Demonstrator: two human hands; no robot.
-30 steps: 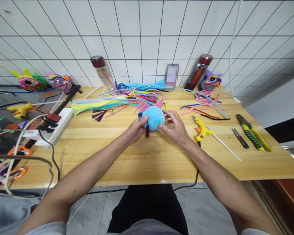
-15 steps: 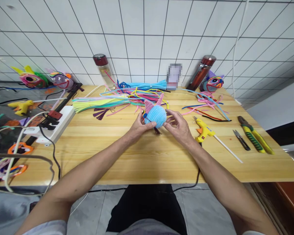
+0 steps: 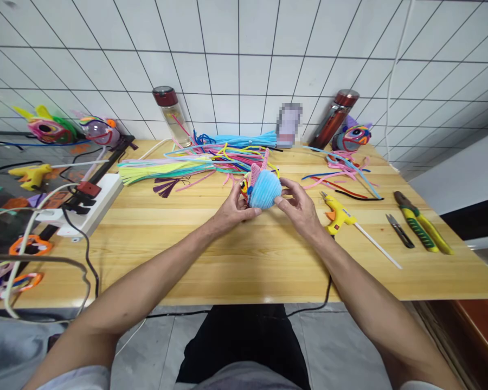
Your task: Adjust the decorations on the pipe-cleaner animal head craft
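Observation:
Between my two hands, above the middle of the wooden table, is a round pipe-cleaner ornament [image 3: 266, 189]. Its back is wrapped in fuzzy light blue, two pink pointed ears rise from the top, and a yellow, red and dark blue decorated side faces left. My left hand [image 3: 236, 208] grips its left side, thumb along the lower edge. From the right, my right hand [image 3: 297, 205] holds it with thumb and curled fingers. The ornament's underside and the fingertips behind it are hidden.
Pipe cleaners [image 3: 166, 169] lie behind the hands. At right are a yellow glue gun [image 3: 340, 214], snips [image 3: 400, 231] and pliers [image 3: 421, 222]. A power strip [image 3: 91, 208] with cables sits at left. A glass bottle [image 3: 173, 116] and a red-brown flask [image 3: 335, 119] stand by the wall.
Both hands have turned the ornament, so its colourful side shows more at the left and the dark tassel below it has gone from view. My right thumb now presses its lower right side.

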